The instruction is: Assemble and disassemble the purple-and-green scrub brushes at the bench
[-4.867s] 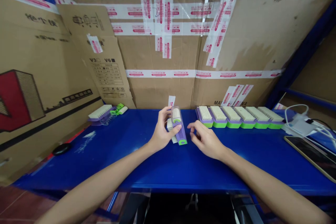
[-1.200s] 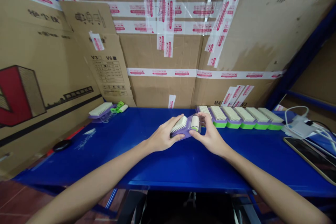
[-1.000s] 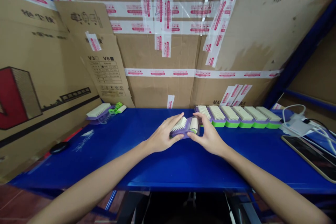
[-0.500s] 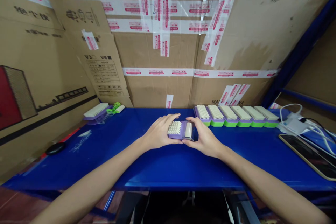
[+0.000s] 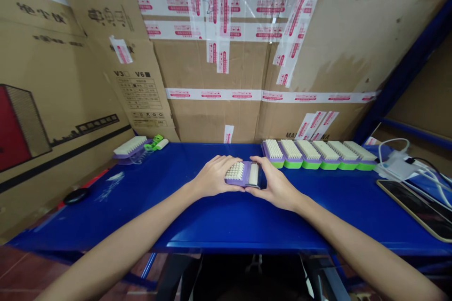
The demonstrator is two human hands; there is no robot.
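Between my two hands, just above the blue table, is a purple brush [image 5: 243, 174] with white bristles on its left part and a pale roller under a clear cover at its right end. My left hand [image 5: 217, 175] wraps round the bristle end, fingers over the far side and thumb along the near side. My right hand [image 5: 277, 182] grips the roller end, thumb near and index finger behind. The fingers hide part of the brush's edges.
Several purple-and-green brushes [image 5: 306, 150] stand in a row at the back right. Another purple brush [image 5: 130, 147] and green parts [image 5: 155, 143] lie back left. A black round object [image 5: 76, 196] sits at the left edge; a phone [image 5: 415, 207] and white cables [image 5: 432, 176] are at right.
The view has shifted slightly. Both hands keep their grip on the brush in nearly the same place; the roller end looks a little differently angled.
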